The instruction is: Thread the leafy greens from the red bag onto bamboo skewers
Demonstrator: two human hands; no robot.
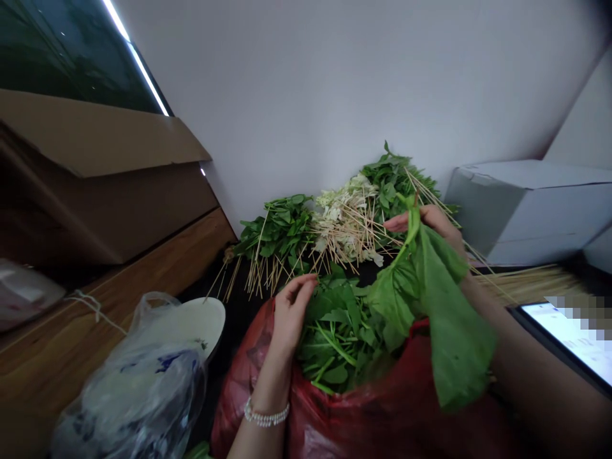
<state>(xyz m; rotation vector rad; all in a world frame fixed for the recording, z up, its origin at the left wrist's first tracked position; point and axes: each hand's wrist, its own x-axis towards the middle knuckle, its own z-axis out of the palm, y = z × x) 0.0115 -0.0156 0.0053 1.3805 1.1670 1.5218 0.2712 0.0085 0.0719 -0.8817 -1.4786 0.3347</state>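
Observation:
My left hand, with a pearl bracelet at the wrist, reaches into a red plastic bag of loose green leaves, fingers curled and touching the leaves. My right hand is raised above the bag, pinching the stem end of a large green leaf that hangs down from it. Behind the bag lie piles of leafy greens on bamboo skewers and white vegetable skewers.
A clear plastic bag with a white plate lies at the left on a wooden surface. Cardboard leans at the left. A white box stands at the right, bare skewers in front, and a lit phone nearby.

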